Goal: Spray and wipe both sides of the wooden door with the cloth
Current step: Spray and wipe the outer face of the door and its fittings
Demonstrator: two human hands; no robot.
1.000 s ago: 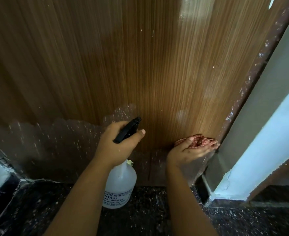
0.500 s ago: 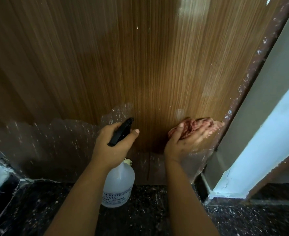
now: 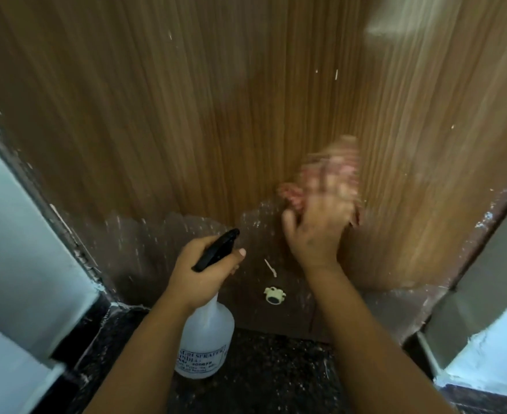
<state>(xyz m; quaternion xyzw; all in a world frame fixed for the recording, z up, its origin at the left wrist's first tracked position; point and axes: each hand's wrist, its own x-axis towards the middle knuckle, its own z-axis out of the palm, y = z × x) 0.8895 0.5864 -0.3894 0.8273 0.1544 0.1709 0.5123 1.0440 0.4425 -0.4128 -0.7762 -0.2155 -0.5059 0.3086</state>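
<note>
We are pressing the reddish patterned cloth (image 3: 294, 194) flat-fingered with our right hand (image 3: 318, 228) on the brown wooden door's (image 3: 216, 115) lower face, left hand (image 3: 200, 267) gripping the translucent spray bottle (image 3: 206, 339) (far side presumably unwiped).

The wooden door (image 3: 216, 115) fills the far part of the view, its grain running upright, with a duller, paint-flecked band (image 3: 144, 243) along its bottom edge. The right hand (image 3: 318, 231), blurred, presses a reddish cloth (image 3: 291, 194) flat against the door just above that band, fingers spread over it. To its left and nearer, the left hand (image 3: 204, 273) grips the black trigger head (image 3: 216, 253) of a translucent white spray bottle (image 3: 206, 339), which hangs below the fist over the dark speckled floor (image 3: 261, 369). A small cream door stopper (image 3: 273, 295) sits on the band between the two forearms. Pale walls (image 3: 22, 234) flank the door at left and right.
</note>
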